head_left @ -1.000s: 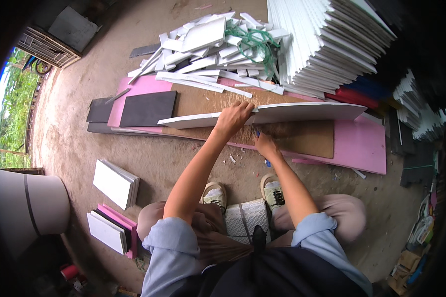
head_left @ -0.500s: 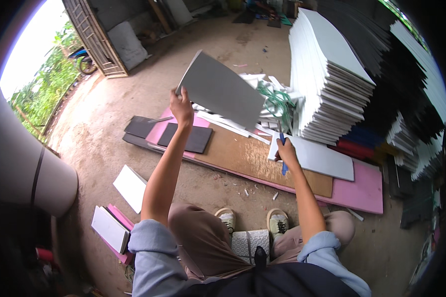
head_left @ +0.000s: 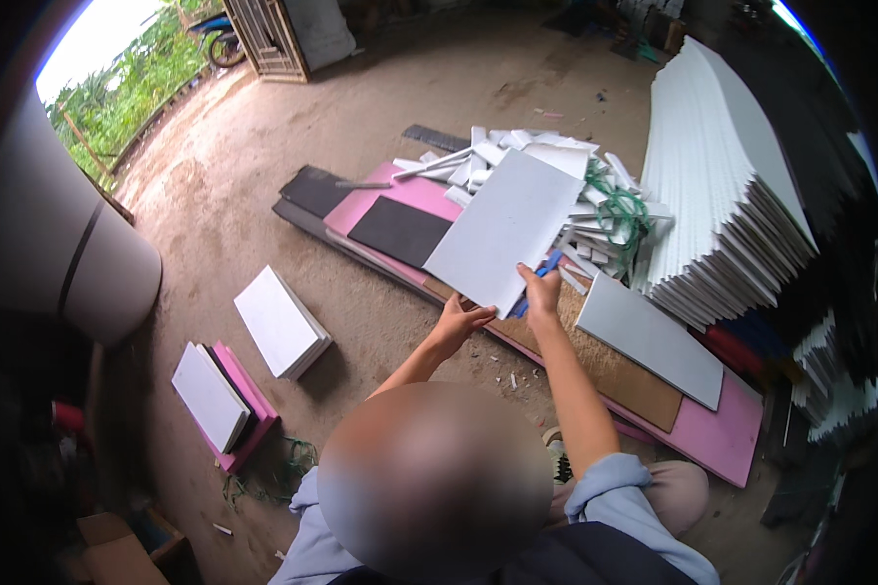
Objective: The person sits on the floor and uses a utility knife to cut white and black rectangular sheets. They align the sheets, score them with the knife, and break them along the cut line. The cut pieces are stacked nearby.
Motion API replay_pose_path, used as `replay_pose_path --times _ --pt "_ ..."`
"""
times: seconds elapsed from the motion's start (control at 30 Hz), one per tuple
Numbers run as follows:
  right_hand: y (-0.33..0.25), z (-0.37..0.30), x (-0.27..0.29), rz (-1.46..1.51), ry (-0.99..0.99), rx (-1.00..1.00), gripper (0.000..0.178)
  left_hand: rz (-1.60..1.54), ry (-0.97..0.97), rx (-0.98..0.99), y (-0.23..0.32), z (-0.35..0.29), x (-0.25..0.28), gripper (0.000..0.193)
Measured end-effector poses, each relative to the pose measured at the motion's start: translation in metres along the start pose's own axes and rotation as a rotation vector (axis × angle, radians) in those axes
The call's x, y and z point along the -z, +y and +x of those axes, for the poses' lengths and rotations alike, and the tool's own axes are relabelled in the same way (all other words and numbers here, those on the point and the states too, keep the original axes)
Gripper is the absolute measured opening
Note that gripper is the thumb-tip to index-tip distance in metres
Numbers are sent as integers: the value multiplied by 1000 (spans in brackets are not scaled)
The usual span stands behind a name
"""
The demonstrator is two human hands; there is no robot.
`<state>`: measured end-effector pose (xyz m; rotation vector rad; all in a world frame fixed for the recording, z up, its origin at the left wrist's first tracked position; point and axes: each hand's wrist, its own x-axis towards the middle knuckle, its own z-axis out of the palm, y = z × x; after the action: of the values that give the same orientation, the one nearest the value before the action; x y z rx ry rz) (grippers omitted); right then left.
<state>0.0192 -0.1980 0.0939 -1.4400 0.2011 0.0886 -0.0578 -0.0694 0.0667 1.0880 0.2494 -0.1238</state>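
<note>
A white foam sheet (head_left: pixel 505 226) is tilted above the work boards, held at its near edge by both hands. My left hand (head_left: pixel 456 325) pinches the near corner, thumb along the edge. My right hand (head_left: pixel 541 291) grips the edge a little farther right and also keeps a blue-handled cutter knife (head_left: pixel 551 261) in its fingers. Beneath lie a brown board (head_left: pixel 626 378) and a pink foam sheet (head_left: pixel 737 429). Another white foam piece (head_left: pixel 654 336) rests on the brown board, right of my right hand. A black foam piece (head_left: pixel 400 229) lies at the left.
White foam offcuts (head_left: pixel 488 161) and green twine (head_left: pixel 622 219) are heaped behind the boards. A tall stack of white sheets (head_left: pixel 717 195) stands at right. On the floor at left sit a white foam stack (head_left: pixel 281 322) and a pink-and-white stack (head_left: pixel 210 400). A large white roll (head_left: pixel 117 263) stands beyond.
The white foam sheet has come down and nearer, its broad face now turned up. My right hand has moved from the brown board onto its edge, and my left hand has come down toward it.
</note>
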Motion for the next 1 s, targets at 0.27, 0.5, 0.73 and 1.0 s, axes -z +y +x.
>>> replay_pose_path --times 0.27,0.5,0.73,1.0 --pt "56 45 84 -306 23 -14 24 306 821 -231 -50 94 100 60" --pt "109 57 116 -496 -84 -105 36 95 978 -67 -37 158 126 54" --pt "126 67 52 -487 -243 -80 30 90 859 -402 -11 74 161 46" --pt "118 71 16 -817 -156 -39 31 225 694 -240 -39 29 128 45"
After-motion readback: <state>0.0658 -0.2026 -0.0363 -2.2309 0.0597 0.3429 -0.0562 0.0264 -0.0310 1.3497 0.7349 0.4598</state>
